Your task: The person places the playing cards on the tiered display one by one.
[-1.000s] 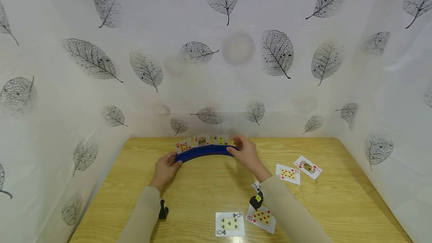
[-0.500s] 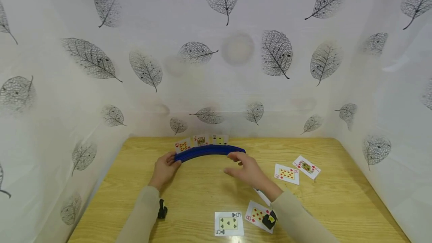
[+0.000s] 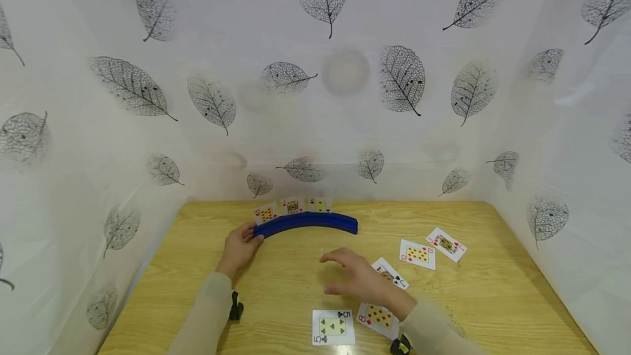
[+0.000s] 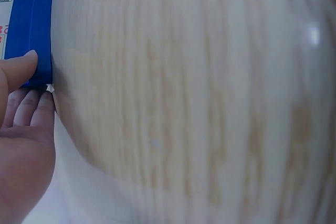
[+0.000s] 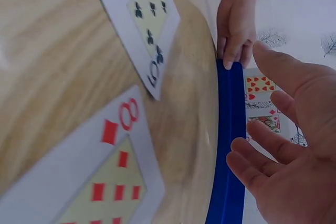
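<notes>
Left grip (image 3: 240,249) pinches blue rack (image 3: 305,222); right grip (image 3: 357,280), released, hangs near "5" card (image 3: 333,327) and "8" card (image 3: 378,319).

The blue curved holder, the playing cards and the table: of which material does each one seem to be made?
Blue curved holder: probably plastic, smooth with a slight sheen; its even colour and clean edges suggest this.
Playing cards: thin, flat and printed, so likely coated paper or plastic; I cannot tell which.
Table: glossy wood look, with grain lines and bright reflections; real wood or laminate stays open.
</notes>
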`<action>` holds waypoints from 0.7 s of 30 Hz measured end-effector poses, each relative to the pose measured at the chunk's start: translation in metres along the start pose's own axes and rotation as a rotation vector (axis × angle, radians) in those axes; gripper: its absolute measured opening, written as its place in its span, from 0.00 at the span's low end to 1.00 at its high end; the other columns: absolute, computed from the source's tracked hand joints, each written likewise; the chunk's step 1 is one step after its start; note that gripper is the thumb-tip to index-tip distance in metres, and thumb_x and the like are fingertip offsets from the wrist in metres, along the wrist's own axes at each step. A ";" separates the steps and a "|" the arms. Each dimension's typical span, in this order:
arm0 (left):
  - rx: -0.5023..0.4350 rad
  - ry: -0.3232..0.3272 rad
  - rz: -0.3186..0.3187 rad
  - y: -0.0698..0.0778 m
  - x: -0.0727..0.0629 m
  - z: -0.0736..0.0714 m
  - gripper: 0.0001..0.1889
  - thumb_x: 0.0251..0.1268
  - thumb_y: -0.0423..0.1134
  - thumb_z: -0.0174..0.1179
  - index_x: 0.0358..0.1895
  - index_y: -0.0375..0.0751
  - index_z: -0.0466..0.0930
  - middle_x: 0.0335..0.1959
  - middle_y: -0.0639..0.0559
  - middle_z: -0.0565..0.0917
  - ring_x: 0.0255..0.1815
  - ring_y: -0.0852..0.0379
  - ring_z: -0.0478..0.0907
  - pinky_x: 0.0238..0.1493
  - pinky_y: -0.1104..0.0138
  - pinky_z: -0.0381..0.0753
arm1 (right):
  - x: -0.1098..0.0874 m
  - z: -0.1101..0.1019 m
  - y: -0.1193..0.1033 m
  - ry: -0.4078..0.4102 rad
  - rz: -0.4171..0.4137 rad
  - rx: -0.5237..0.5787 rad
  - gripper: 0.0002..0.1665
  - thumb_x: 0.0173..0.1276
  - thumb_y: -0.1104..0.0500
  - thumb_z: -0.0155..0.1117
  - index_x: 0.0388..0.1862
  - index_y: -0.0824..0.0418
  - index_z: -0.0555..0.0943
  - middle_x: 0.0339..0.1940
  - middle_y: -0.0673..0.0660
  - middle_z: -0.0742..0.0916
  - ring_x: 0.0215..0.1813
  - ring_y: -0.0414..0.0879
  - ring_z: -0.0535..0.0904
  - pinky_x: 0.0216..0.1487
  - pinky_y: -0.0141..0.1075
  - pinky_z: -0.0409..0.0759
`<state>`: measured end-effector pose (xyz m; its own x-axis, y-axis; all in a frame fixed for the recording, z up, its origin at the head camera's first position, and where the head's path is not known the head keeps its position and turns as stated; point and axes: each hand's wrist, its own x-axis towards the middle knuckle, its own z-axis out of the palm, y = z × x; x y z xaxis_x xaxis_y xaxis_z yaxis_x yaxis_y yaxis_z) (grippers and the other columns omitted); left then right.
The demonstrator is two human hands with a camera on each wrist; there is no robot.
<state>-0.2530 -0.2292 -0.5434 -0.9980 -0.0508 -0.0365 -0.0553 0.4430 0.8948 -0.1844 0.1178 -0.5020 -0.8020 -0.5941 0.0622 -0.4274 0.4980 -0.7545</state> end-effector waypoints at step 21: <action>0.014 0.013 0.012 -0.001 -0.001 0.000 0.29 0.76 0.31 0.62 0.75 0.25 0.68 0.74 0.24 0.72 0.75 0.29 0.71 0.76 0.44 0.75 | -0.032 0.035 0.004 -0.147 -0.061 -0.274 0.37 0.54 0.31 0.82 0.57 0.45 0.82 0.72 0.54 0.78 0.76 0.55 0.73 0.77 0.52 0.78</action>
<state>-0.2519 -0.2294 -0.5446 -0.9982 -0.0571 -0.0204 -0.0443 0.4565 0.8886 -0.1462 0.1166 -0.5297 -0.7114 -0.7027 -0.0082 -0.5850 0.5987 -0.5472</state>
